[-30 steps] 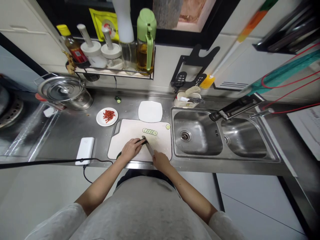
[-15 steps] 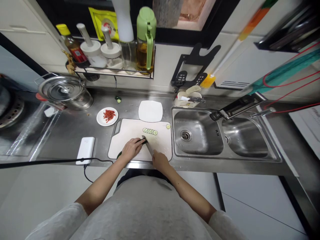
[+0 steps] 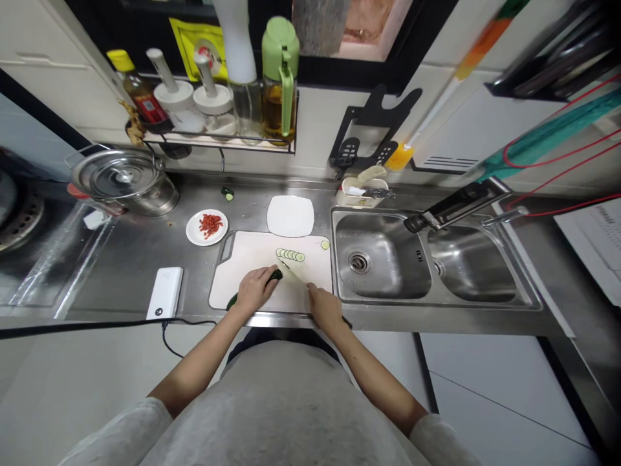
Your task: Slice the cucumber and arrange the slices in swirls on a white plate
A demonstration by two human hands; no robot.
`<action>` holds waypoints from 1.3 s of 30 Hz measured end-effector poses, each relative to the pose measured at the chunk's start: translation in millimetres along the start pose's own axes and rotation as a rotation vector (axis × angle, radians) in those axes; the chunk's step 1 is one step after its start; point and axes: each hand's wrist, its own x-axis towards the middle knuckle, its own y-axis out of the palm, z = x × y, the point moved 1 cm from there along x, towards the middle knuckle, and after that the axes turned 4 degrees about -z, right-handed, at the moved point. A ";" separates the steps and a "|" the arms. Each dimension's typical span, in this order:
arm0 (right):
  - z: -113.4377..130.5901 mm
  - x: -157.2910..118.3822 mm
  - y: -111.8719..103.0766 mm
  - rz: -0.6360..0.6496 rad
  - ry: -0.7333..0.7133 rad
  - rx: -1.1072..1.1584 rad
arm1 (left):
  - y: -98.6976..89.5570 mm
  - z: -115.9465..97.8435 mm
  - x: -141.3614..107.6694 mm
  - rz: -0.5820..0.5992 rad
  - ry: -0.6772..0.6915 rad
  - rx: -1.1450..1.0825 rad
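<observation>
A dark green cucumber (image 3: 276, 275) lies on the white cutting board (image 3: 252, 249), with my left hand (image 3: 254, 288) closed over its middle; its two ends show on either side. My right hand (image 3: 325, 307) is wrapped round the dark handle of a knife (image 3: 294, 272). The blade points up and left, and its tip is just beyond the cucumber's cut end. A row of overlapping cucumber slices (image 3: 290, 255) lies above the blade. One more slice (image 3: 325, 244) sits alone at the board's top right corner.
Behind the board stands a white square plate (image 3: 290, 216). A round plate (image 3: 195, 230) with chopped red pieces is at the left, near a white power bank (image 3: 165, 293) and a lidded steel pot (image 3: 158, 195). The double sink (image 3: 383, 259) adjoins the board's right side.
My right hand has moved to the right with the knife, and the blade now lies flatter and apart from the cucumber's end. My left hand has stayed on the cucumber. The view has shifted slightly.
</observation>
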 end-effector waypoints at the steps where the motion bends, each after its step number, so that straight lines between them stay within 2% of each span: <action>1: -4.6 -1.0 -0.5 -0.035 -0.004 -0.019 | -0.2 -0.5 1.1 -0.014 -0.026 -0.017; 6: -20.9 -3.8 4.0 -0.247 -0.029 -0.126 | -5.6 -4.2 15.9 -0.074 -0.176 -0.164; 8: -24.7 -4.8 7.4 -0.321 -0.046 -0.155 | -9.7 -7.7 25.9 -0.026 -0.176 -0.220; 12: -31.7 -7.3 11.0 -0.433 -0.081 -0.175 | -15.3 -16.0 43.5 0.153 -0.079 -0.254; 14: -35.2 -8.7 11.6 -0.457 -0.090 -0.178 | -15.1 -19.0 48.3 0.187 -0.060 -0.257; 21: -46.6 -19.0 16.6 -0.417 -0.031 -0.164 | -5.1 -32.4 61.5 0.204 -0.096 -0.288; 28: -61.8 -38.6 24.7 -0.342 0.039 -0.137 | 18.1 -39.4 97.7 0.271 -0.183 -0.178; 33: -69.1 -46.0 28.6 -0.321 0.062 -0.122 | 31.2 -41.4 118.4 0.337 -0.153 -0.071; 39: -70.6 -47.5 30.2 -0.325 0.083 -0.122 | 41.1 -45.4 129.6 0.365 -0.070 -0.002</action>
